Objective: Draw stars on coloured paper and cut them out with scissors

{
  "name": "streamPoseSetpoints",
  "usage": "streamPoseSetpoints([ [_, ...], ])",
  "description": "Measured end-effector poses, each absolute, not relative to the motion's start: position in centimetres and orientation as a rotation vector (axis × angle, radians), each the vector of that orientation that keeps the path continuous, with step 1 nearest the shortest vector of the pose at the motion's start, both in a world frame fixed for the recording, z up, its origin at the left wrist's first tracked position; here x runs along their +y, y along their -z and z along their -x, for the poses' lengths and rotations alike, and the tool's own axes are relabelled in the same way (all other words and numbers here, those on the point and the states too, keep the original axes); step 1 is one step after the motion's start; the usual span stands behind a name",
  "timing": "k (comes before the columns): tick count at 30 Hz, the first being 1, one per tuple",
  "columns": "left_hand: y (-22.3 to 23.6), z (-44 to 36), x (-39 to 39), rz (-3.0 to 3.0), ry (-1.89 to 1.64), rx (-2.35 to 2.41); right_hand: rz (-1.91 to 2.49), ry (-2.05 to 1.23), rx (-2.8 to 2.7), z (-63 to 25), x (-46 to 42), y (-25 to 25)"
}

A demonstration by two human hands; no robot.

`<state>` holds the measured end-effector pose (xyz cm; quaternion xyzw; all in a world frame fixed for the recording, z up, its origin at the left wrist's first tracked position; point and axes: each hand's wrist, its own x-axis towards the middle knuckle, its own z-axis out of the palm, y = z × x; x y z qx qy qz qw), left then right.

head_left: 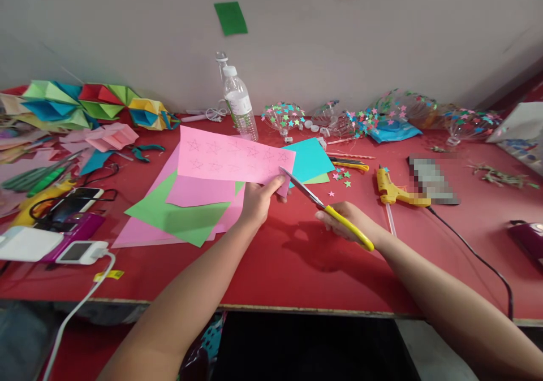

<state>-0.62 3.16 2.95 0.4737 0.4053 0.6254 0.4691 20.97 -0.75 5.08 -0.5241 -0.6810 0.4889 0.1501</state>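
Note:
My left hand (259, 200) pinches the lower right part of a pink paper strip (220, 157), thumb in front and fingers behind. Rows of stars are drawn in pencil on the strip. In my right hand (345, 223) is a pair of scissors (335, 217) with yellow handles. Its blade tips meet the strip near its right end, just above my left thumb; whether they are parted I cannot tell. Beneath the strip lie green paper (190, 220) and larger pink sheets (146, 217). Blue paper (311, 157) lies behind the strip's right end.
A yellow glue gun (396, 191) with a black cord rests at right, near small cut paper stars (339, 176) and a yellow cutter (350, 165). Plastic bottles (241, 107) stand at the wall. Folded paper shapes (99, 101), pliers (146, 152) and a power strip (82, 231) occupy the left.

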Motion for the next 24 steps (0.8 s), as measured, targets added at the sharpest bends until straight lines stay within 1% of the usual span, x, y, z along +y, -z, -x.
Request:
streamPoseSetpoints([
  [24,-2.70,0.83,3.43,-1.151,-1.510,0.971,1.511,-1.359,-1.986,-20.89,-0.60,-5.02],
])
